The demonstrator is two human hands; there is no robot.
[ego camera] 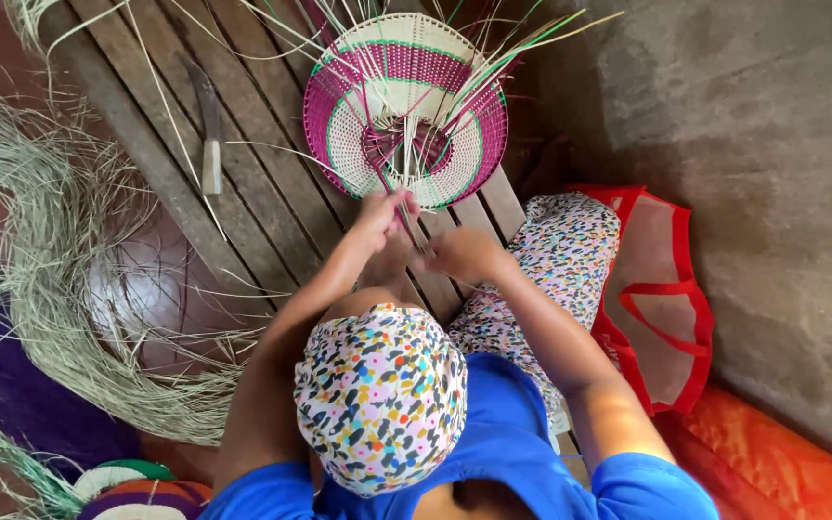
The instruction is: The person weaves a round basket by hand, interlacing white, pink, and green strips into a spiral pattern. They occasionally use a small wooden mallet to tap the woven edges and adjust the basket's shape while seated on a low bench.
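A slatted wooden bench (272,193) runs diagonally over a reddish floor, with a grey concrete wall (753,144) along the right side. You sit at the bench end, seen from above, in a blue shirt and a speckled head cap (380,397).

One round woven basket (406,108) lies on the bench in front of you. It shows cream, magenta and green bands, and many loose strands stick out past its rim.

Your left hand (380,214) is closed, fingers pinching a magenta strand (399,207) at the basket's near edge. Your right hand (461,254) sits just beside it, curled into a loose fist close to the same strand; whether it grips anything cannot be told. Both hands are near each other, just below the basket.

One knife (210,130) lies on the slats, well left of the basket. One large bundle of pale straw (50,279) curves across the floor on the left. One red mesh bag (657,299) rests against your right leg, with one orange cloth (772,462) beyond it. Purple fibre (12,395) lies at the lower left.
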